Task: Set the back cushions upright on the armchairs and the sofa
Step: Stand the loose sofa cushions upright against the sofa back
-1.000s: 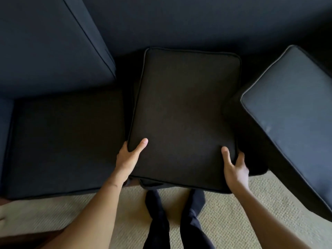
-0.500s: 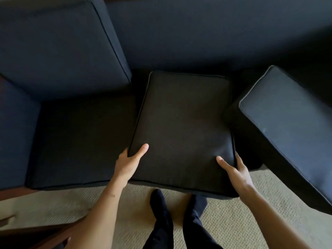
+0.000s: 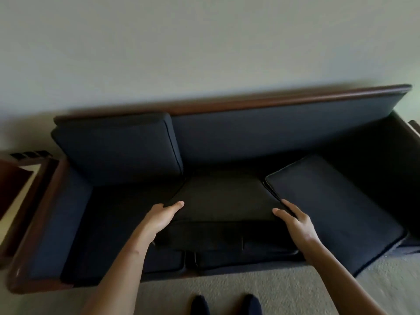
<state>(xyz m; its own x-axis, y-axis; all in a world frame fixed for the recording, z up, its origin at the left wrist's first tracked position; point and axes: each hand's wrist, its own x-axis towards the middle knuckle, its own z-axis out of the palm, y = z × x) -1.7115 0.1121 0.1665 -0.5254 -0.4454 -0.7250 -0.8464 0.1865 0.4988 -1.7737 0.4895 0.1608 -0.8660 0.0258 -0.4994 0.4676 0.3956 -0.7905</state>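
Note:
A dark navy sofa (image 3: 284, 133) with a wooden top rail stands against the wall. Its left back cushion (image 3: 118, 148) is upright against the backrest. The middle back cushion (image 3: 223, 198) lies flat on the seat, its near edge over the seat front. My left hand (image 3: 162, 215) grips its left near corner, thumb on top. My right hand (image 3: 295, 220) holds its right near corner, fingers spread along the side. The right back cushion (image 3: 329, 210) lies flat and skewed on the seat, partly overhanging the front.
A wooden side table (image 3: 16, 178) stands left of the sofa's left arm (image 3: 47, 226). Beige carpet (image 3: 284, 292) runs in front, with my two feet in dark socks (image 3: 225, 305) on it. A plain wall is behind the sofa.
The view has lifted and pulled back, now showing the whole sofa and wall. Both hands stay on the middle cushion's near corners, and the cushion sits slightly further back on the seat.

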